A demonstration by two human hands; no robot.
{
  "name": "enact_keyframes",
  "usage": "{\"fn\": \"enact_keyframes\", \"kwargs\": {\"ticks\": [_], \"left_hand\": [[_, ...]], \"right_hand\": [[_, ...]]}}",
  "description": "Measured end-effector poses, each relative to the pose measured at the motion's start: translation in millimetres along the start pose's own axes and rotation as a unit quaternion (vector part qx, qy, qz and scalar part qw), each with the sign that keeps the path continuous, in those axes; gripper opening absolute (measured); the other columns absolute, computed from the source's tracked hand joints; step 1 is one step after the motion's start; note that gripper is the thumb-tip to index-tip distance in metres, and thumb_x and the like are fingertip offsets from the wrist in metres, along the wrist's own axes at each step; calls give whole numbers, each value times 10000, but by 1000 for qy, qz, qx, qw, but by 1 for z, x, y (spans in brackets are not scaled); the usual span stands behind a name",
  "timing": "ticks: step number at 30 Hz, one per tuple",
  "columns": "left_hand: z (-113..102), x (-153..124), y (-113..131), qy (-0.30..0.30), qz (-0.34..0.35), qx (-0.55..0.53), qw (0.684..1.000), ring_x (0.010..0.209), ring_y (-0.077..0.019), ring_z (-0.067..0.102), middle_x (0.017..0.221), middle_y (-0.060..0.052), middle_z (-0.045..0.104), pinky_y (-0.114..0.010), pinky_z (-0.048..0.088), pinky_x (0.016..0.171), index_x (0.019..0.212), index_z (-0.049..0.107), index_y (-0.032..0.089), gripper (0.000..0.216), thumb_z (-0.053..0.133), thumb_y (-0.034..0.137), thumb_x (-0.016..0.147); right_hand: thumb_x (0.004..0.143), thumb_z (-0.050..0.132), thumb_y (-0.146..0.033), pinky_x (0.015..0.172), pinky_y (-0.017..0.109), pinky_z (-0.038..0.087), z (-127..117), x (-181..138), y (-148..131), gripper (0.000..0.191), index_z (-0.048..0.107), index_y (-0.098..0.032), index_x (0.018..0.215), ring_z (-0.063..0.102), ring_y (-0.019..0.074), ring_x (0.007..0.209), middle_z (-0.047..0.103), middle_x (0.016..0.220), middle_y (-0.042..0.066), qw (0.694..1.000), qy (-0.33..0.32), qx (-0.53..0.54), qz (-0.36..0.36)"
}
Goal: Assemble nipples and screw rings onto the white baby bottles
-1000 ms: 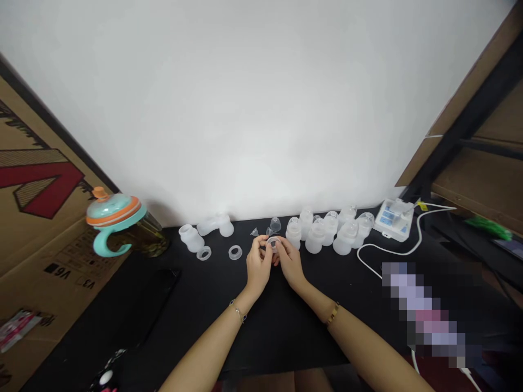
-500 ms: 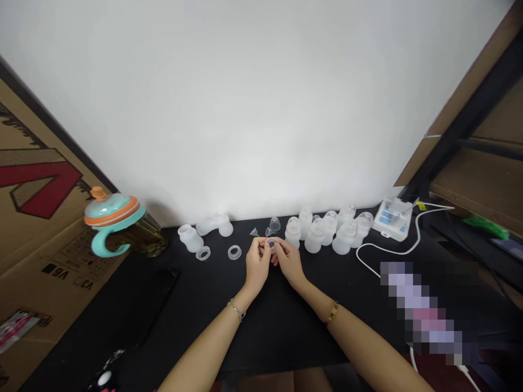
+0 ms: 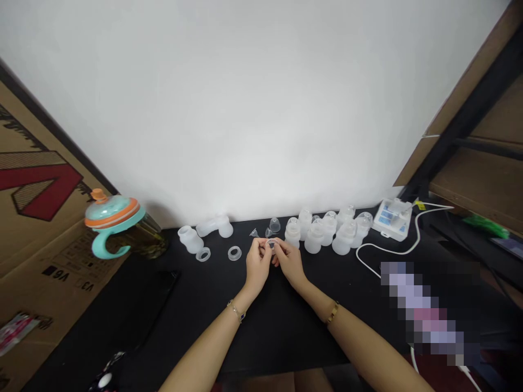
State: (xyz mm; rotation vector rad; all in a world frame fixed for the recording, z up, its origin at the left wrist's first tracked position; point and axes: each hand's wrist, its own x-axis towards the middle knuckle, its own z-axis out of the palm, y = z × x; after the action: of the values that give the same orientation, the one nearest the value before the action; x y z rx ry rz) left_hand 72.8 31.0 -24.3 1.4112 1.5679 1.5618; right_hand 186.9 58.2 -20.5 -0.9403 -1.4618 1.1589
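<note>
My left hand [image 3: 257, 266] and my right hand [image 3: 289, 262] meet over the middle of the black table [image 3: 261, 321]. Together they pinch a small clear plastic ring [image 3: 271, 246] between their fingertips. Just beyond the hands lie small clear nipple pieces [image 3: 274, 224]. To their right stands a cluster of several white plastic bottles [image 3: 327, 231]. To the left are two loose clear rings [image 3: 234, 252] and two bottles without tops [image 3: 190, 238].
A teal and orange handled cup [image 3: 116, 226] stands at the far left beside a cardboard box [image 3: 36, 218]. A white device [image 3: 393, 219] with a white cable [image 3: 379, 250] sits at the back right. A dark shelf frame [image 3: 469, 141] rises on the right.
Both hands stay together in the same place, with only slight finger shifts on the small clear ring. The view has shifted a little.
</note>
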Motion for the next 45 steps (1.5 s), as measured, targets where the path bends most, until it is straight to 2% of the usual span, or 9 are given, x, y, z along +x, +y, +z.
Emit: {"fn": "enact_keyframes", "kwargs": {"ticks": [8, 16, 22, 26, 33, 45], "left_hand": [[3, -2, -2, -26, -44, -84, 995, 568, -115, 549, 760, 10, 624, -220, 434, 533, 1002, 592, 191, 378, 592, 560, 922], [0, -1, 2, -23, -45, -64, 997, 472, -104, 466, 618, 45, 532, -225, 367, 464, 1055, 671, 177, 457, 568, 605, 930], [0, 0, 6, -11, -33, -87, 996, 518, -103, 484, 649, 36, 530, -218, 391, 487, 1042, 670, 167, 426, 584, 571, 934], [0, 1, 9, -9, -38, -89, 995, 548, -112, 480, 623, 48, 484, -220, 390, 517, 957, 656, 177, 390, 604, 562, 920], [-1, 2, 5, -14, -21, -69, 997, 576, -113, 479, 641, 44, 487, -227, 394, 558, 867, 610, 186, 359, 589, 537, 941], [1, 2, 2, -24, -33, -85, 996, 600, -116, 505, 684, 30, 533, -229, 426, 584, 865, 588, 191, 358, 594, 541, 939]], "right_hand": [[853, 626, -505, 432, 228, 474, 3, 3, 7, 388, 757, -154, 954, 581, 139, 480, 628, 590, 3, 993, 34, 93, 65], [842, 660, -630, 422, 230, 442, 2, 4, 8, 495, 744, -157, 961, 564, 137, 469, 610, 575, -9, 994, 19, 92, 61], [857, 659, -630, 411, 213, 420, 3, 3, 7, 498, 724, -161, 1010, 560, 120, 466, 619, 630, -12, 992, -7, 105, 66], [827, 677, -658, 402, 220, 421, 2, 3, 6, 523, 705, -173, 1020, 562, 128, 447, 608, 605, -26, 989, -16, 122, 83], [858, 646, -667, 440, 243, 429, -1, 4, 3, 490, 692, -180, 885, 558, 134, 462, 626, 611, -6, 995, -24, 81, 50], [897, 614, -619, 457, 252, 424, -1, 1, 1, 440, 686, -186, 862, 550, 143, 473, 619, 609, 0, 999, -12, 34, 25]]}}
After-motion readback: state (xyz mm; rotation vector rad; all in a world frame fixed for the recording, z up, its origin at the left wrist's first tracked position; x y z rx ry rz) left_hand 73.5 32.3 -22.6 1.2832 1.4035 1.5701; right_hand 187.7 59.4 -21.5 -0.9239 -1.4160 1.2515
